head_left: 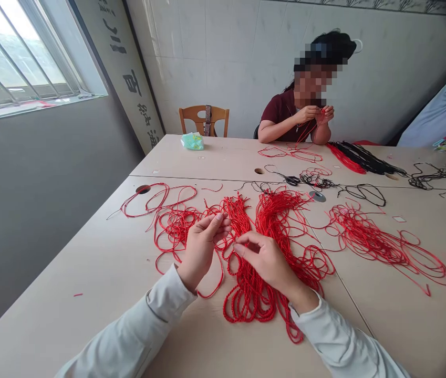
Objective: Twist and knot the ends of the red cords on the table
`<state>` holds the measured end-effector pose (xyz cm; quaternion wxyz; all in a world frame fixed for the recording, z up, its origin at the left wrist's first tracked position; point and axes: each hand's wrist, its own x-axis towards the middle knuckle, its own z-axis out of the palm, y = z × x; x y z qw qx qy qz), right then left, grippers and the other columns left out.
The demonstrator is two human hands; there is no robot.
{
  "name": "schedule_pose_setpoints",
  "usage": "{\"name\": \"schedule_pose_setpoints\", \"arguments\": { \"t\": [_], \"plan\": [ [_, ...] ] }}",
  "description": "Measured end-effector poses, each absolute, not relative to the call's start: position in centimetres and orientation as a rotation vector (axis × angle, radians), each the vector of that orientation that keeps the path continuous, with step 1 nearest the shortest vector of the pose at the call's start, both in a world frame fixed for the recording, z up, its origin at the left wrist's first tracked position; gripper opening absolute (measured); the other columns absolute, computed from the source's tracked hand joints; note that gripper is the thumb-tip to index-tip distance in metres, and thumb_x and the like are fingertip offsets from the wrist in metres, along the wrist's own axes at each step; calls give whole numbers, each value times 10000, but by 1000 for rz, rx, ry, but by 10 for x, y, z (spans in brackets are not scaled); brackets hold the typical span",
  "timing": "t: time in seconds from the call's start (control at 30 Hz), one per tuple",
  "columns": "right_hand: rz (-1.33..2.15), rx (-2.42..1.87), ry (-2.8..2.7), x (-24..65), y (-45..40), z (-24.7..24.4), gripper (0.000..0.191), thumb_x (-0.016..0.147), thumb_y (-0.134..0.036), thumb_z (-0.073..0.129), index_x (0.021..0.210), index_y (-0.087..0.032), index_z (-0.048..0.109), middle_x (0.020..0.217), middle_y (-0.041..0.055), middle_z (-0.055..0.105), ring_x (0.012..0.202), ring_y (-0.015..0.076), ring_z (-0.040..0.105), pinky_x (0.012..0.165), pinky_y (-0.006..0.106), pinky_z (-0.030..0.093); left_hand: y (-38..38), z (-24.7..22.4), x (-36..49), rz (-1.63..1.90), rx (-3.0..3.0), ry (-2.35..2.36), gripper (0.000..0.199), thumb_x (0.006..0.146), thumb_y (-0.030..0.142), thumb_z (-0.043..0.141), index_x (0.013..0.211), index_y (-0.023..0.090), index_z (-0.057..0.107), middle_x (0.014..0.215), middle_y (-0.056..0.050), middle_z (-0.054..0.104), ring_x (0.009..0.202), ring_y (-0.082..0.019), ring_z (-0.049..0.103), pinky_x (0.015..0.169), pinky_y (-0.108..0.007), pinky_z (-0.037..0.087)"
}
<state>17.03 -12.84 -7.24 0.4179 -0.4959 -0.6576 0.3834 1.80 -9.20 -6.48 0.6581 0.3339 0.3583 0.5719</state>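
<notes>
A: In the head view, what is each hand doing?

B: The left hand is held above the cords, thumb laid along the curled forefinger. The right hand is just beside it, a little nearer, thumb and forefinger bent toward each other. I can't tell whether either one pinches a strand.

A: Where are the braided red cords?

B: On the counter, in two thick bundles below and between the hands, looped ends on the near side. Thinner red cord lies tangled to the left; another red tangle sits well apart to the right.

A: Which step would you call this?

B: Fine fingertip work on a cord, I'd judge, with both sets of fingertips so close.

A: And what does the next move call for?

B: A light, sure pinch from both hands, I think, and slack clear of the tangles.

A: Anything farther off?

B: Scissors on the far side, and a co-worker's hands holding up red cord.
</notes>
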Motion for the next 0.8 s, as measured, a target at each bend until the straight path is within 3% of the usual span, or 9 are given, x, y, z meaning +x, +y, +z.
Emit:
{"name": "schedule_pose_setpoints", "arguments": {
  "t": [0.13, 0.4, 0.5, 0.63, 0.8],
  "plan": [
    [841, -1294, -1613, 196, -119, -64, 162, 880, -336, 576, 802, -203, 627, 704, -2, 594, 637, 157, 522, 617, 277, 406, -86, -65, 14, 1290, 1022, 967, 250, 749, 388, 746, 787, 141, 744, 741, -43, 704, 670, -148, 637, 714, -279, 534],
    [821, -1370, -1703, 217, -106, -69, 130, 826, -286, 609, 744, -190, 637, 704, -2, 585, 626, 151, 495, 608, 281, 388, -88, -62, 9, 1196, 1362, 1005, 228, 823, 372, 675, 734, 168, 727, 676, -15, 652, 656, -129, 577, 635, -210, 470],
    [856, -1319, -1654, 213, -107, -67, 145, 835, -323, 616, 857, -194, 678, 765, 8, 607, 616, 139, 481, 585, 271, 381, -89, -60, 9, 1140, 1340, 950, 244, 819, 390, 677, 734, 166, 721, 677, -17, 653, 654, -128, 577, 642, -213, 469],
    [1125, -1196, -1407, 200, -111, -67, 277, 899, -368, 531, 1110, -221, 633, 779, 1, 614, 533, 111, 454, 532, 257, 367, -92, -57, 10, 1010, 1350, 856, 271, 829, 399, 667, 721, 153, 703, 672, -20, 651, 630, -118, 565, 623, -214, 460],
    [1535, -1088, -1315, 194, -113, -67, 218, 849, -348, 605, 959, -173, 672, 672, -11, 563, 514, 81, 389, 471, 222, 260, -93, -60, 8, 913, 1414, 793, 279, 847, 397, 646, 711, 155, 675, 650, -12, 637, 633, -128, 574, 631, -234, 469]
  ]
}}
